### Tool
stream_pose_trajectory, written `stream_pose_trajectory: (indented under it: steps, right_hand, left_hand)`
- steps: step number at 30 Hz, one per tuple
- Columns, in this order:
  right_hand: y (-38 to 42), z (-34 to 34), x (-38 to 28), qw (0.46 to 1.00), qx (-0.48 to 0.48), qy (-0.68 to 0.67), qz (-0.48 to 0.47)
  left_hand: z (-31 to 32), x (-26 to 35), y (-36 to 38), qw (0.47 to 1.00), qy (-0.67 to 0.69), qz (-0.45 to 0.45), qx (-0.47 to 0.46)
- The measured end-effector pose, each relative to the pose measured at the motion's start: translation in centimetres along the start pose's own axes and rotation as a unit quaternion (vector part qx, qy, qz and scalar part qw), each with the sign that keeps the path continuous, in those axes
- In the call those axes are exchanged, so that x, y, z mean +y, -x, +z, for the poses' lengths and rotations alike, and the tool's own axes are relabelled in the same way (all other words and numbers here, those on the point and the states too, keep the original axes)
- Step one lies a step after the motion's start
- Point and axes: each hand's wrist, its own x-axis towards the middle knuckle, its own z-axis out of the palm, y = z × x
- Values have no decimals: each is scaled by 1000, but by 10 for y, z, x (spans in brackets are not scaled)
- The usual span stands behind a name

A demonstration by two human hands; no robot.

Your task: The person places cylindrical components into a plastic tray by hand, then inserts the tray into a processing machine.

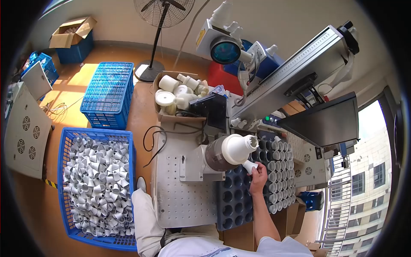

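My right hand [258, 177] is closed, its fingers and thumb pinching a small white plastic cone-shaped fitting [248, 166]. It is over a dark tray with round holes [234, 182], just below and right of a white stepped holder [236, 149] on a dark round chuck. Whether the fitting touches the holder or the tray cannot be made out. To the right of my hand, several rows of white fittings [280, 171] stand in tray holes; the holes to its left are dark. My left hand does not show.
A blue crate [132, 171] heaped with loose white fittings stands at left, by my leg. Behind are a closed blue crate [107, 94], a box of white parts [180, 118] and a fan [150, 70]. A laser head [225, 50] and a monitor [329, 122] overhang the bench.
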Motion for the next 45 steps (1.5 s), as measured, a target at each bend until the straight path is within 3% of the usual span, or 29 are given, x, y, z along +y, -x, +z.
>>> stream_pose_trajectory:
  steps: [3, 4, 6, 11, 14, 19, 22, 25, 29, 32, 34, 36, 38, 39, 41, 43, 45]
  right_hand:
    - [0, 6, 0, 1000, 6, 22, -2]
    - [-3, 3, 0, 985, 1, 156, -73]
    - [-6, 9, 10, 977, 65, 164, -123]
    - [-8, 6, 3, 984, 55, 157, -60]
    - [-12, -6, 11, 994, 29, 88, 61]
    - [-3, 4, 7, 997, 54, 59, 0]
    - [5, 2, 12, 998, 46, 10, -35]
    - [9, 0, 5, 996, 62, -60, -27]
    - [9, 2, 2, 994, 64, -84, -17]
    - [11, -2, 5, 991, 67, -118, -13]
    - [8, -2, 6, 989, 68, -133, -17]
    - [8, -4, 9, 988, 66, -138, -21]
    - [9, -6, 10, 986, 70, -148, -13]
    - [7, -6, 8, 986, 70, -153, -11]
    - [10, -7, 3, 981, 64, -185, 4]
    - [11, -8, 2, 976, 68, -207, 13]
    - [11, -11, 4, 973, 77, -217, 17]
  left_hand:
    - [2, -3, -22, 999, 15, -30, 1]
    - [0, -3, -28, 999, 20, -43, -1]
    - [-1, -8, -31, 997, 32, -64, -5]
    - [-9, -3, -19, 996, 44, -79, -12]
    - [-17, 7, -7, 996, 49, -70, -10]
    - [-16, -6, 12, 997, 69, -29, -9]
    - [-23, -52, 33, 997, 78, -17, -9]
    - [-57, -136, 92, 996, 64, -55, -30]
    - [-142, -257, 206, 980, 49, -178, -69]
    - [-217, -284, 257, 954, 81, -285, -43]
    - [-259, -256, 237, 960, 150, -229, 54]
    - [-282, -172, 176, 960, 235, -39, 147]
    - [-281, -52, 142, 945, 230, 154, 174]
    - [-279, -22, 113, 928, 234, 261, 129]
    - [-247, 124, 158, 855, 305, 415, 61]
    - [-215, 217, 195, 799, 320, 509, 1]
    - [-191, 282, 235, 807, 301, 509, -5]
